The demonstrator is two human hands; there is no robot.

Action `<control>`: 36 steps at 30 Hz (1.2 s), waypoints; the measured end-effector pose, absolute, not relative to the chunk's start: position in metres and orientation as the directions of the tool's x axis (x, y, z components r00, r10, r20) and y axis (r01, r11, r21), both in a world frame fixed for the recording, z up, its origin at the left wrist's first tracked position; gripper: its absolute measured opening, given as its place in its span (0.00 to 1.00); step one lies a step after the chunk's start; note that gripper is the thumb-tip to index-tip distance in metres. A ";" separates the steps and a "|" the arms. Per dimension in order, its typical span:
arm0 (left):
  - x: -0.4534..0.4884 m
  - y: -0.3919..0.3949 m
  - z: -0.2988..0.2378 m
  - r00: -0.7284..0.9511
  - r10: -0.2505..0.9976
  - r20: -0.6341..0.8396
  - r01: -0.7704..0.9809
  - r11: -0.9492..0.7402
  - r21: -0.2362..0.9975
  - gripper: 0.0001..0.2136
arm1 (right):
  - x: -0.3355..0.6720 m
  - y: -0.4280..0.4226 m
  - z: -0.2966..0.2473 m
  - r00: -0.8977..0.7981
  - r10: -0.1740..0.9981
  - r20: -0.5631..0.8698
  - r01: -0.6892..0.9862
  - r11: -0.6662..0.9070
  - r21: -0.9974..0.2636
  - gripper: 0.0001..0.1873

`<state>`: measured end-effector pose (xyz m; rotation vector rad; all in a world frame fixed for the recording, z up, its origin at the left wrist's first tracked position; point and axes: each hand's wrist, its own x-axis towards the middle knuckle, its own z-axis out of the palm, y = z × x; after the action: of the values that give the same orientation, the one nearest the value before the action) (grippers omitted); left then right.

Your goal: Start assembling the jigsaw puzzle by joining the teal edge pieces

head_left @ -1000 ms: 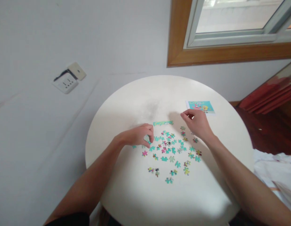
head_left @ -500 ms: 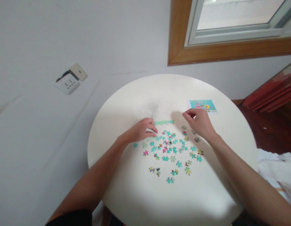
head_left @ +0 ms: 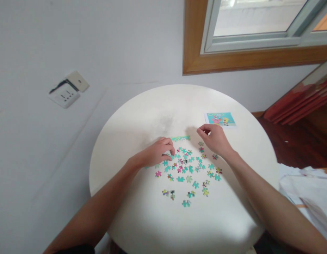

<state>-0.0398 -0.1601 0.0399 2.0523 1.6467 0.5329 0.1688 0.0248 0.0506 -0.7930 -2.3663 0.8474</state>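
Several small jigsaw pieces [head_left: 188, 169], mostly teal with some pink and yellow, lie scattered on a round white table [head_left: 142, 116]. A short joined strip of pieces [head_left: 180, 138] lies just beyond them. My left hand [head_left: 157, 151] rests at the left edge of the scatter, fingers curled and pinched on a piece next to the strip. My right hand [head_left: 215, 139] hovers at the upper right of the scatter, fingers curled in a pinch; what it holds is hidden.
A small picture card [head_left: 220, 119] lies on the table beyond my right hand. A wall socket [head_left: 65, 92] sits on the white wall at left. A wood-framed window [head_left: 248, 53] is above, red boards [head_left: 298, 102] at right, white cloth [head_left: 306, 190] at lower right.
My left hand moved from the loose pieces up to the end of the joined strip and stays there. My right hand has hardly moved. The camera shifted slightly.
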 end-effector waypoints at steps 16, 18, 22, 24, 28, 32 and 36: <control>-0.037 -0.158 0.038 0.228 0.974 0.006 0.810 -0.193 0.554 0.06 | 0.166 0.022 0.047 -0.732 0.643 0.223 0.348 0.635 -0.689 0.12; -0.038 -0.158 0.038 0.239 0.971 0.001 0.812 -0.200 0.548 0.04 | 0.166 0.023 0.046 -0.731 0.644 0.223 0.351 0.636 -0.687 0.12; -0.039 -0.158 0.042 0.263 0.965 0.009 0.802 -0.224 0.554 0.02 | 0.166 0.024 0.046 -0.722 0.655 0.224 0.354 0.628 -0.693 0.12; -0.037 -0.157 0.045 0.232 0.972 0.030 0.786 -0.206 0.582 0.05 | 0.165 0.023 0.046 -0.725 0.655 0.214 0.343 0.612 -0.713 0.12; -0.029 -0.154 0.049 -0.084 0.986 0.142 0.745 -0.033 0.667 0.05 | 0.160 0.010 0.046 -0.780 0.605 0.159 0.245 0.530 -0.812 0.12; -0.019 -0.151 0.045 -0.389 0.911 0.139 0.556 0.111 0.824 0.10 | 0.151 -0.012 0.040 -0.857 0.504 0.106 0.106 0.374 -0.921 0.10; -0.013 -0.149 0.042 -0.453 0.889 0.067 0.384 0.126 0.915 0.12 | 0.145 -0.027 0.032 -0.857 0.516 0.019 0.070 0.151 -0.986 0.13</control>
<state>-0.0127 -0.1494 0.0424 1.2245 1.9023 1.3034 0.1450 -0.0273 0.0315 -0.5611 -2.0832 1.7533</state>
